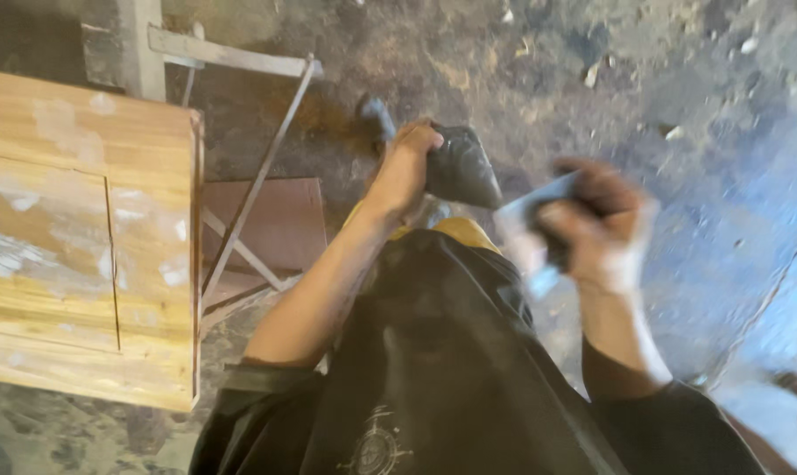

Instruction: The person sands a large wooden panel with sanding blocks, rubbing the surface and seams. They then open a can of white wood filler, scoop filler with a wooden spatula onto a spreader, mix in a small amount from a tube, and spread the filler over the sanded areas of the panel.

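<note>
My left hand (pixel 407 167) grips a dark, dusty wedge-shaped object (pixel 460 167) held out in front of my body, above the floor. My right hand (pixel 596 224) is blurred by motion and is closed around a flat grey-blue piece (pixel 530 215), perhaps a scraper blade or a sheet of abrasive paper; I cannot tell which. The two hands are close together, the flat piece almost touching the dark object. My black shirt (pixel 433 369) fills the lower middle of the view.
A wooden cabinet panel (pixel 81 229) with white filler patches lies at the left on a metal frame stand (pixel 257 189). A brown board (pixel 279 224) rests below the frame. The floor (pixel 680 88) is rough, dusty concrete with small stones.
</note>
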Available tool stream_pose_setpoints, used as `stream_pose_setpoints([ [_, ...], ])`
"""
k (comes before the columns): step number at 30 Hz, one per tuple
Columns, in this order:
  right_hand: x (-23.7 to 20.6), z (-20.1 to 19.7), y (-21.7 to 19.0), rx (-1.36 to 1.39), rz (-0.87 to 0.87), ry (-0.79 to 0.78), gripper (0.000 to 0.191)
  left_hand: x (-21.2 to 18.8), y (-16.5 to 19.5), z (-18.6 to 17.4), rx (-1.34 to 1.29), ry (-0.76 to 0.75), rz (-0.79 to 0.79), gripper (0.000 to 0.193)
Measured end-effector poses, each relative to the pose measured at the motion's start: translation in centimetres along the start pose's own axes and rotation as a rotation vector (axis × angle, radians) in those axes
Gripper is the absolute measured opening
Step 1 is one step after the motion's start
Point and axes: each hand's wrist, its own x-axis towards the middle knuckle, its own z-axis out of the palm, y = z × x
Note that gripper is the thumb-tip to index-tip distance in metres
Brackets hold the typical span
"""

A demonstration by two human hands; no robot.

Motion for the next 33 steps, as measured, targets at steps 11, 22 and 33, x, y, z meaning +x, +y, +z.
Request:
stream_pose_setpoints([
  [11, 18.8, 12.7, -4.7, -0.433, -0.869, 0.377, 0.035, 9.2, 19.0, -1.4, -0.821, -0.388, -0.049, 0.054],
  [22, 33.6, 21.5, -5.6, -0.543, -1.058, -0.212, 0.017, 15.4, 31.5, -4.6, -0.844, -0.294, 0.215, 0.052],
  [33, 54.0, 26.8, -4.7, -0.641, -1.098, -0.713, 0.033, 25.4, 39.4, -10.5, -0.917, 0.085, 0.554, 0.047],
])
